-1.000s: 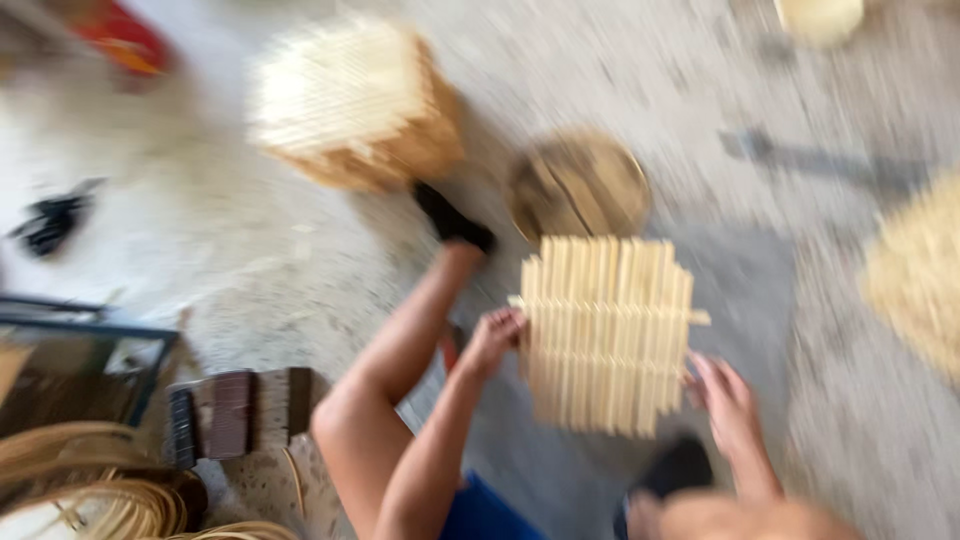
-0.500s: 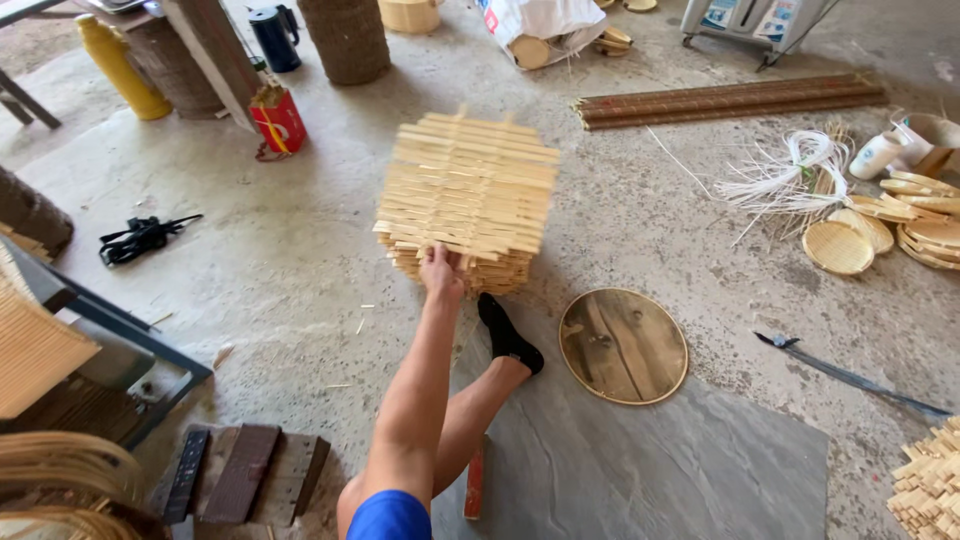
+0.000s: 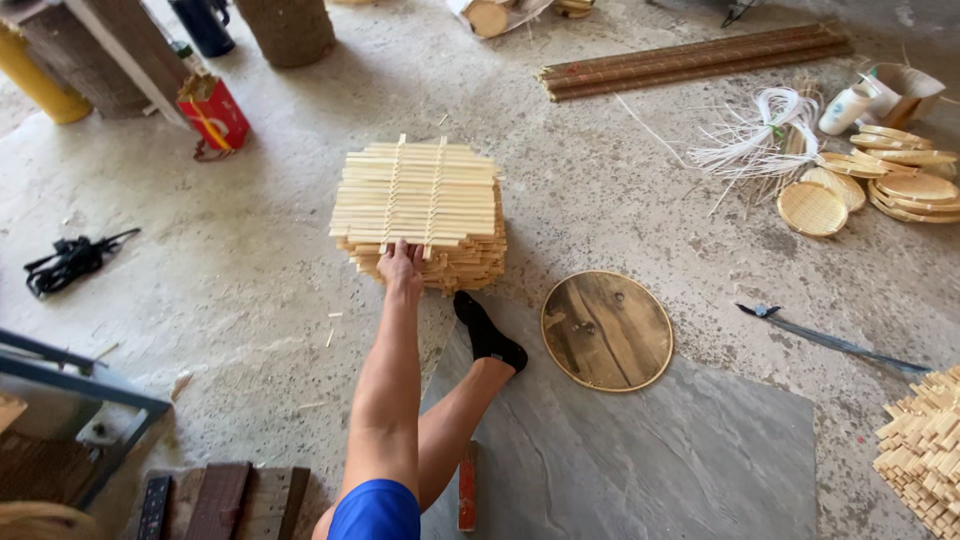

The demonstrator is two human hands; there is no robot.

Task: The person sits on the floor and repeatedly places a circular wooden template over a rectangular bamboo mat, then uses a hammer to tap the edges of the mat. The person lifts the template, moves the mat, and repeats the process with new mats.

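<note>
A stack of square mats made of pale bamboo slats (image 3: 420,190) stands on the concrete floor ahead of me. My left hand (image 3: 400,268) reaches out at arm's length and grips the near edge of the top mat, which lies flat on the stack. My leg stretches out beside the arm, its black-socked foot (image 3: 488,335) just short of the stack. My right hand is out of view.
A round wooden board (image 3: 607,329) lies on a grey sheet (image 3: 650,460) to the right of my foot. A long blade (image 3: 830,340), round woven trays (image 3: 812,208), white strips (image 3: 760,140) and another slat pile (image 3: 925,450) lie to the right. A red box (image 3: 213,112) and black cord (image 3: 70,260) lie on the left.
A second ago both hands held one bamboo mat near my lap. It now lies on top of the stack, with only my left hand on it.
</note>
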